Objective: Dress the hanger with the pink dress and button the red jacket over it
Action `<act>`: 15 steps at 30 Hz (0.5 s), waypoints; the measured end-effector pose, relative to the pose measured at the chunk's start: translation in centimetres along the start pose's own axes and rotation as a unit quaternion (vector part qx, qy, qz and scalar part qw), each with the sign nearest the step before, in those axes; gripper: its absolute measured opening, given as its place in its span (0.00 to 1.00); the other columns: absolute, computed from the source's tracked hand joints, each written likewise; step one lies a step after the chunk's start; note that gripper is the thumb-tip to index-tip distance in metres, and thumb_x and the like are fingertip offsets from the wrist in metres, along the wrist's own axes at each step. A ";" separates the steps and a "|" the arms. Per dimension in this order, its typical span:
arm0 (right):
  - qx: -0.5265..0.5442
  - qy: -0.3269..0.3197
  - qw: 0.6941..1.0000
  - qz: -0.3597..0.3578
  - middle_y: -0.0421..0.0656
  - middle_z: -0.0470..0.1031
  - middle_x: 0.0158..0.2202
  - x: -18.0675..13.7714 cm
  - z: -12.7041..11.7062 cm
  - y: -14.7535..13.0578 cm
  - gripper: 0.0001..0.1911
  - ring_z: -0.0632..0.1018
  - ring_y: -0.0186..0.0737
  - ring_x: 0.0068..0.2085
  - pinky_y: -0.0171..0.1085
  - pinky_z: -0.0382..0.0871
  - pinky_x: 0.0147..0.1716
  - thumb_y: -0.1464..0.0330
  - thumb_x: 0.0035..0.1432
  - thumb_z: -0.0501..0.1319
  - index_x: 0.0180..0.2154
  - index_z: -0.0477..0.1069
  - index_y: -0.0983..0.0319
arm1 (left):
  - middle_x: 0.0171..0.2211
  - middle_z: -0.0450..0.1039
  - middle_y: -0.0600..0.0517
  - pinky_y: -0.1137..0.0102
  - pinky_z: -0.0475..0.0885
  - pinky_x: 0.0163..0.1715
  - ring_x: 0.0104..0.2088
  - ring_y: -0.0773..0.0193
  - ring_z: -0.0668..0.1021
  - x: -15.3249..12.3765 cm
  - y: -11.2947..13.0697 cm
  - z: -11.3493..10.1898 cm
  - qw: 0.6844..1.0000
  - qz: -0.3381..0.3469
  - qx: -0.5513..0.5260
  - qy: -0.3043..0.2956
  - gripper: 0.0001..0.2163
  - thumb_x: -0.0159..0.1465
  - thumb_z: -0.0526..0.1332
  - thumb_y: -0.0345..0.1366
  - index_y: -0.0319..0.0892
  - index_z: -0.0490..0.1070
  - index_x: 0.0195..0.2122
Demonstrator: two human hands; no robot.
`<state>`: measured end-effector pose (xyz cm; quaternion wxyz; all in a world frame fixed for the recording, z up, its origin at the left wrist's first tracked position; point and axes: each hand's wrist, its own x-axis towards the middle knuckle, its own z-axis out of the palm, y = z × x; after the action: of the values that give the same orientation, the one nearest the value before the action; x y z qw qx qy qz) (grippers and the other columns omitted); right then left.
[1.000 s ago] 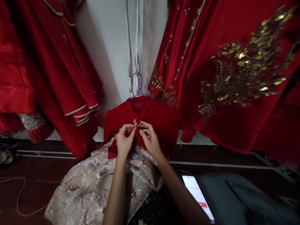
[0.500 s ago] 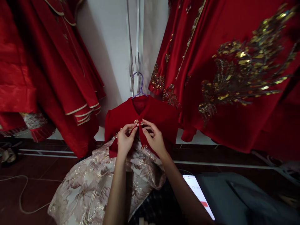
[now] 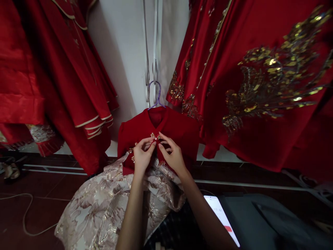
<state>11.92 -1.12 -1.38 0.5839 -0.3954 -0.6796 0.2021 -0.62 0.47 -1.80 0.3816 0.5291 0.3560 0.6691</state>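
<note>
A short red jacket (image 3: 179, 127) hangs from a purple hanger (image 3: 157, 98). At the middle of its front is a beaded, flower-shaped clasp (image 3: 155, 138). My left hand (image 3: 142, 155) pinches the jacket's left front edge by the clasp, thumb and forefinger close together. From the other side, my right hand (image 3: 172, 156) grips the opposite edge with thumb and fingertips around the clasp. The fingertips partly cover it, so I cannot tell whether its halves are joined. More beaded trims show lower on the jacket front. Pale floral brocade fabric (image 3: 96, 208) spreads below and across the lap.
Red garments (image 3: 85, 86) hang at left, and a red gown with gold sequins (image 3: 270, 80) hangs at right. White straps (image 3: 155, 41) run down to the hanger. A lit phone (image 3: 221, 218) lies by my right forearm on a grey surface (image 3: 249, 222). A cable (image 3: 24, 215) crosses the floor.
Both hands stay at the clasp; the left fingertips have shifted slightly at the jacket edge. The whole view has drifted slightly to the right.
</note>
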 end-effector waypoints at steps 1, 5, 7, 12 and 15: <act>0.001 -0.002 1.000 0.000 0.46 0.69 0.52 0.0 0.1 0.0 0.24 0.74 0.38 0.43 0.30 0.72 0.29 0.67 0.58 0.55 0.56 0.62 0.55 | 0.38 0.77 0.45 0.65 0.73 0.44 0.38 0.63 0.78 0.0 0.2 -0.1 1.000 -0.005 -0.004 -0.010 0.12 0.53 0.65 0.35 0.37 0.73 0.37; 0.006 -0.001 1.000 -0.001 0.46 0.69 0.52 -0.1 0.4 0.3 0.24 0.75 0.38 0.42 0.31 0.73 0.30 0.67 0.58 0.55 0.58 0.61 0.55 | 0.38 0.77 0.45 0.64 0.73 0.45 0.38 0.62 0.78 -0.1 0.5 0.0 1.000 0.004 -0.007 -0.014 0.12 0.53 0.65 0.36 0.37 0.73 0.37; 0.013 0.007 1.000 0.002 0.46 0.70 0.52 -0.1 0.5 0.5 0.23 0.75 0.38 0.43 0.32 0.74 0.31 0.66 0.59 0.54 0.57 0.62 0.55 | 0.38 0.77 0.45 0.64 0.73 0.45 0.38 0.62 0.78 -0.2 0.4 0.4 1.000 0.013 -0.007 0.000 0.12 0.52 0.65 0.36 0.37 0.73 0.36; 0.048 0.032 0.998 0.014 0.44 0.72 0.51 0.3 0.5 0.9 0.19 0.74 0.41 0.48 0.35 0.74 0.37 0.64 0.60 0.54 0.53 0.67 0.57 | 0.38 0.76 0.45 0.67 0.74 0.42 0.37 0.64 0.78 -0.2 -0.1 1.1 0.998 0.025 -0.020 0.052 0.13 0.51 0.66 0.36 0.37 0.71 0.37; 0.057 0.038 0.998 0.012 0.44 0.73 0.49 0.7 0.5 1.0 0.18 0.75 0.40 0.47 0.34 0.74 0.35 0.63 0.59 0.55 0.51 0.69 0.57 | 0.39 0.75 0.46 0.68 0.73 0.42 0.37 0.66 0.77 0.0 -0.6 1.0 0.998 0.003 -0.046 0.046 0.14 0.50 0.66 0.36 0.38 0.70 0.37</act>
<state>11.77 0.14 -1.79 0.6283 -0.3772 -0.6394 0.2326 0.48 0.77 -2.12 0.3871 0.4807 0.3403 0.7094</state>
